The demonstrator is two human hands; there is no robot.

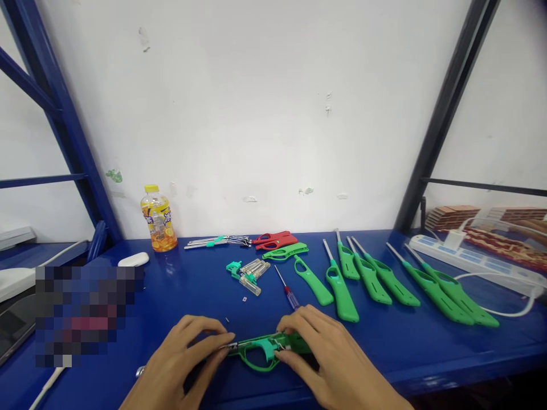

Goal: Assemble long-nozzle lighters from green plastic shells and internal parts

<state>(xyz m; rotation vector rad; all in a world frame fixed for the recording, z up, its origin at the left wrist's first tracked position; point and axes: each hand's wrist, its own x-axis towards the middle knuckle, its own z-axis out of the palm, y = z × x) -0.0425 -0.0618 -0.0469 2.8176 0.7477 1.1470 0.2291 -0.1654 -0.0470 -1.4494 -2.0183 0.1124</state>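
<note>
An opened green gas lighter (257,368) lies at the table's front, with a teal trigger (268,347) and thin wires visible inside its half shell. My left hand (188,356) is closed, thumb and fingertips pinching the lighter's metal tube where it meets the shell. The tube's far tip shows left of that wrist. Closed around the handle end, my right hand (327,356) has its thumb and fingers by the wires and covers much of that end. Just beyond it lies a screwdriver (291,296) with a purple handle.
Several assembled green lighters (342,296) lie to the right. Farther back are loose green shells (314,282), red shells (276,240), metal tubes (209,242) and clear fuel tanks (252,279). A drink bottle (159,222) stands back left; a power strip (478,262) lies right.
</note>
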